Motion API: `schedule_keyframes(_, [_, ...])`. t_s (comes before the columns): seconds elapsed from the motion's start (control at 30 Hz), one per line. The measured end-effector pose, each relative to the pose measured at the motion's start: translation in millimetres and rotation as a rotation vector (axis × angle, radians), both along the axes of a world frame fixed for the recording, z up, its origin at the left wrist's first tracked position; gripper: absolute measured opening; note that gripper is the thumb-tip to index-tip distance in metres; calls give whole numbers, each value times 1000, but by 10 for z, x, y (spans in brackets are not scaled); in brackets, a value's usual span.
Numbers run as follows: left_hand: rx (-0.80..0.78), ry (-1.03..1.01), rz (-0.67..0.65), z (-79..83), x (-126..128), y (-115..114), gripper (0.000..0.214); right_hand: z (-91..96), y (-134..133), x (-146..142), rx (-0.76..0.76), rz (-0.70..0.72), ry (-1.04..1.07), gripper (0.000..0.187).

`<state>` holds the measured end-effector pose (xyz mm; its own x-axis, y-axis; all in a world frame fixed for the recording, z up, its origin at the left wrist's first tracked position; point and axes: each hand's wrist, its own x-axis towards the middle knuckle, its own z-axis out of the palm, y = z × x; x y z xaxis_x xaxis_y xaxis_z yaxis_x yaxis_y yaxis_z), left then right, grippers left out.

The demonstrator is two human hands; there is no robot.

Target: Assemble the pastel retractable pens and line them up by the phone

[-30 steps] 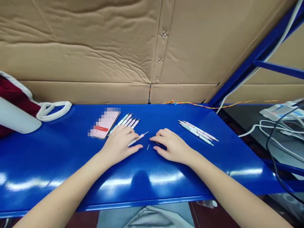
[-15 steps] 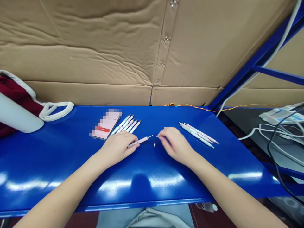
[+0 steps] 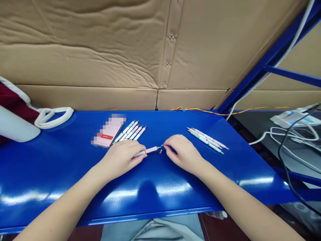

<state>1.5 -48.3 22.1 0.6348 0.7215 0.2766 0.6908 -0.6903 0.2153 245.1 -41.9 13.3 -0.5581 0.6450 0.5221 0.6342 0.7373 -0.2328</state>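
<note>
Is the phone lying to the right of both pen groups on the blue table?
No, the phone lies on the left, beside one group of pens, and the other group of pens is farther right.

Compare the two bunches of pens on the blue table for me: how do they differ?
The left bunch of pens lies fanned out side by side, while the right bunch of pens lies in a tighter cluster, the pens nearly overlapping. The left bunch points away from the person; the right bunch runs slantwise across the table. The left bunch sits beside a phone, the right bunch does not. Both are slim, pale pens lying on the blue table.
</note>
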Motion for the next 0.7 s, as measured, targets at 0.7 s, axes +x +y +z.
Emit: schedule_keyframes(0.7, [-30,6,-4,-23,-10,2,20,-22,10,42,-15,49,-42,15])
